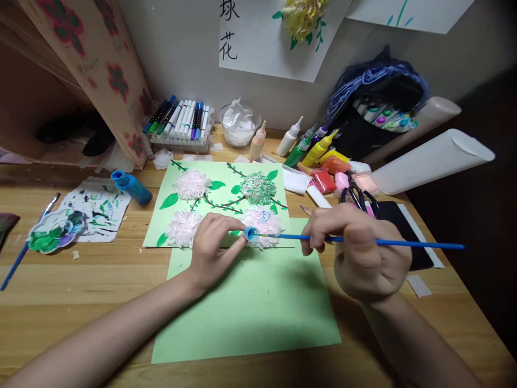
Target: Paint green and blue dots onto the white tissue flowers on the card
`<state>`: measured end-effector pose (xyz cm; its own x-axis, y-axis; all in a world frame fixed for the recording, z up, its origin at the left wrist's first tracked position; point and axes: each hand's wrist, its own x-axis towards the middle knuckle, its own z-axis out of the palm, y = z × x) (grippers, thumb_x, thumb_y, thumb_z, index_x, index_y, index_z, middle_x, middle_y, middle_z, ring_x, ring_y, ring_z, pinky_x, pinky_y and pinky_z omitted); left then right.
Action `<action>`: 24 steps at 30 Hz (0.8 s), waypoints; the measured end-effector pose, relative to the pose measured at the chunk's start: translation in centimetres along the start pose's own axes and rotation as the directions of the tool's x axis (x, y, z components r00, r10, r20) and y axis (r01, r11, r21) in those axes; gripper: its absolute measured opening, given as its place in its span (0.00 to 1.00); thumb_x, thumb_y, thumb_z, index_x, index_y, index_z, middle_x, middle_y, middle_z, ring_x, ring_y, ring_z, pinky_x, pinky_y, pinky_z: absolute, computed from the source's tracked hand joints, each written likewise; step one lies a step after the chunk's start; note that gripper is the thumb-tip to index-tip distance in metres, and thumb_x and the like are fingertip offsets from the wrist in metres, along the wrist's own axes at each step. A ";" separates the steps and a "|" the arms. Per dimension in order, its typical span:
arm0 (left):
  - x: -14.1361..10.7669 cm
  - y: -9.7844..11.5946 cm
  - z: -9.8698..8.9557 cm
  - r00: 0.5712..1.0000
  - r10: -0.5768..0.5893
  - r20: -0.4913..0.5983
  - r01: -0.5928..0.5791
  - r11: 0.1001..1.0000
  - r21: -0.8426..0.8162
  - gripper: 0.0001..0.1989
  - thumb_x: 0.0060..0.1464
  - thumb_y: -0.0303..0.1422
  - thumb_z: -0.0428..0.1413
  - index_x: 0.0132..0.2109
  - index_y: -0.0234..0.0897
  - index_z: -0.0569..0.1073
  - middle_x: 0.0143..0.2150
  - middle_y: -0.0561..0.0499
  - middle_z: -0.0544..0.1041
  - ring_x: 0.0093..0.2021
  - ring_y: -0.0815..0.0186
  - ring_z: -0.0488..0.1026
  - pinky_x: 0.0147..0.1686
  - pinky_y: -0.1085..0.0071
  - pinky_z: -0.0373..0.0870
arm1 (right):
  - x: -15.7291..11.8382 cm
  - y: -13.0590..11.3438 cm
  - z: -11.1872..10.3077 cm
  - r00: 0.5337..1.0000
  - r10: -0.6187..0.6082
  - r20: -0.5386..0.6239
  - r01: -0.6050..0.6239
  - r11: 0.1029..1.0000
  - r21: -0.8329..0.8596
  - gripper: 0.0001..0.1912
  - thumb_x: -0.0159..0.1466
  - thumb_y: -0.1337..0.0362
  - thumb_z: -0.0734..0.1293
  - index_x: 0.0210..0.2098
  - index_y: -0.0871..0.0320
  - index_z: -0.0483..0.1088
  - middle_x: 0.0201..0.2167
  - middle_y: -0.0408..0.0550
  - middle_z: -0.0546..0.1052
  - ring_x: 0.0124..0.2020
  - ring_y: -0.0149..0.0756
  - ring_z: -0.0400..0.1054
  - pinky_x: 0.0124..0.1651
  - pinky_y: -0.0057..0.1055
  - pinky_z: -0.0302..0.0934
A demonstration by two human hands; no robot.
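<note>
My left hand (214, 242) pinches a small blue bottle cap (251, 234) between thumb and fingers, its opening tilted towards the right. A slim blue paintbrush (288, 236) is gripped in my right hand (363, 253), with its tip at the mouth of the cap. Beneath both lies a light green paper picture (226, 175) with raised paper flowers, painted branches and leaves. One flower (272, 218), just behind the cap, is pale pink with a few blue strokes; the flower above it (258, 187) is coated in green. My left hand partly covers another pink flower (181, 227).
An uncapped blue paint bottle (137, 188) leans at the left, near a paint-smeared palette (56, 231), a stained paper (100, 207) and a second brush (16, 264). Markers (181, 118), a tissue bowl (240, 124), glue and paint bottles (319, 148) and scissors (357, 196) stand behind.
</note>
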<state>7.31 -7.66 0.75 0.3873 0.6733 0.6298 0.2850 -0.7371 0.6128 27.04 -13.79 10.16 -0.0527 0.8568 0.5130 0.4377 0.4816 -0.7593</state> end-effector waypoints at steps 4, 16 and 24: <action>0.0 0.0 -0.1 1.000 0.027 -0.010 -0.026 1.000 0.006 0.08 0.55 0.24 0.61 0.40 0.40 0.74 0.34 0.53 0.80 0.36 0.63 0.73 0.36 0.66 0.67 | 0.1 0.1 0.7 0.999 -0.043 -0.005 0.043 0.998 0.049 0.18 0.72 0.61 0.57 0.28 0.56 0.69 0.21 0.43 0.70 0.21 0.30 0.64 0.27 0.30 0.58; 0.1 0.1 -0.1 0.999 0.048 -0.013 -0.048 0.999 0.005 0.09 0.55 0.24 0.61 0.42 0.40 0.74 0.35 0.52 0.80 0.36 0.63 0.73 0.36 0.66 0.68 | 0.0 0.5 1.0 0.999 -0.021 -0.031 0.024 0.996 0.084 0.18 0.72 0.61 0.58 0.28 0.56 0.70 0.21 0.43 0.70 0.21 0.30 0.64 0.26 0.30 0.58; 0.1 0.0 -0.1 0.999 0.041 -0.015 -0.040 0.999 0.005 0.08 0.56 0.24 0.61 0.42 0.40 0.74 0.35 0.52 0.80 0.36 0.63 0.73 0.36 0.66 0.68 | 0.1 0.4 0.9 0.998 -0.002 -0.059 0.007 0.997 0.070 0.18 0.72 0.59 0.57 0.28 0.55 0.70 0.21 0.44 0.71 0.21 0.32 0.66 0.25 0.32 0.59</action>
<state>7.28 -7.65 0.85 0.3849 0.6437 0.6614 0.2735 -0.7640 0.5844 26.41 -13.31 9.58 -0.0004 0.8432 0.5377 0.3730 0.4990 -0.7822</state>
